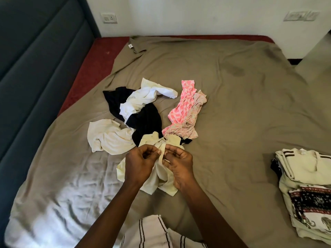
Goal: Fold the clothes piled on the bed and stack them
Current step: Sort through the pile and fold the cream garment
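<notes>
Left hand [141,163] and right hand [180,166] pinching cream garment [162,178], unfolded pile [141,104] just behind, folded stack [304,169] at right

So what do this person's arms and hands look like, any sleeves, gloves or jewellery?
Both forearms are bare to the frame edge; no sleeves show. The left hand and right hand wear no gloves, rings, watch or bracelet. The white cloth with thin dark stripes below is probably the person's clothing.
</notes>
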The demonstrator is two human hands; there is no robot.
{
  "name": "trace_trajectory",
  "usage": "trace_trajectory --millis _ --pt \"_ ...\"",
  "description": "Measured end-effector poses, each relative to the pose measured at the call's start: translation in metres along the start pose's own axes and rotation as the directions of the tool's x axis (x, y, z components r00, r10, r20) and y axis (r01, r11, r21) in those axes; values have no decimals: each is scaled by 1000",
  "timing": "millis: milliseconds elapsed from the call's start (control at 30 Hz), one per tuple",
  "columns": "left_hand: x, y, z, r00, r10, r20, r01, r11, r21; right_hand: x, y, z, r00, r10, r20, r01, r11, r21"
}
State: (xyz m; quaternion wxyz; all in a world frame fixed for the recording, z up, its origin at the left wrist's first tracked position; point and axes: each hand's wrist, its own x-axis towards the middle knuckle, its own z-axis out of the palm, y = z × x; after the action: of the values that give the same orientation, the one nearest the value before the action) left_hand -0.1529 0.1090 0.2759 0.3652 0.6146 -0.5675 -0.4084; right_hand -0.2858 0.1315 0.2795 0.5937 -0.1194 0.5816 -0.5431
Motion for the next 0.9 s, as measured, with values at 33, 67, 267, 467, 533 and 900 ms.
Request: trace_trajectory --millis 33,67,267,467,533,900 --pt "0 0 0 1000 5 19 -5 1000 11 0 0 -1 1000 -5 -3 5 1000 -9" --pt "0 0 -1 999 6 35 -6 1000 18 0 1 -2 1000 -8 -7 8 1000 -18" --pt "3 -2 1 997 -58 52 55 996 67 1 4 -5 998 -63 -10 61 989 -134" --pt "6 0 2 979 -129 156 145 985 -94 7 1 -9 987 -158 -7 151 956 -251" --pt "8 1 2 971 -140 195 164 980 -114 7 0 -10 982 -186 19 183 940 -287" --pt "23 -1 -4 902 -180 392 272 943 -192 18 -3 -17 973 81 218 -144 945 293"
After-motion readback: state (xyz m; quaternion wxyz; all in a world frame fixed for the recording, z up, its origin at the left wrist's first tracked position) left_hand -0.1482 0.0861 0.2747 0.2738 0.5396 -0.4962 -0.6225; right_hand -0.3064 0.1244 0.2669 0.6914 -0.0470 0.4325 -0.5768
